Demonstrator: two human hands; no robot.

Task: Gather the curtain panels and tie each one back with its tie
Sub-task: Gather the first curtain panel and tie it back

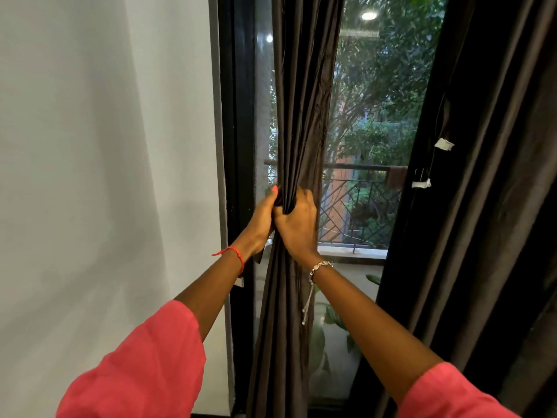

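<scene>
The left dark brown curtain panel (pixel 301 95) hangs bunched into a narrow column in front of the window. My left hand (pixel 262 221) grips its left side at mid height, fingers curled behind the folds. My right hand (pixel 297 224) grips the same bunch from the right, just beside the left hand. A short dark strip, possibly the tie (pixel 259 257), shows under my left wrist; I cannot tell for sure. The right curtain panel (pixel 482 176) hangs loose at the right, with white tags (pixel 443 144) on its edge.
A grey wall (pixel 105 176) fills the left. The black window frame (pixel 238 146) stands beside the gathered panel. Through the glass (pixel 370 116) are trees and a balcony railing (pixel 358 206). Potted leaves (pixel 328 318) show low behind the glass.
</scene>
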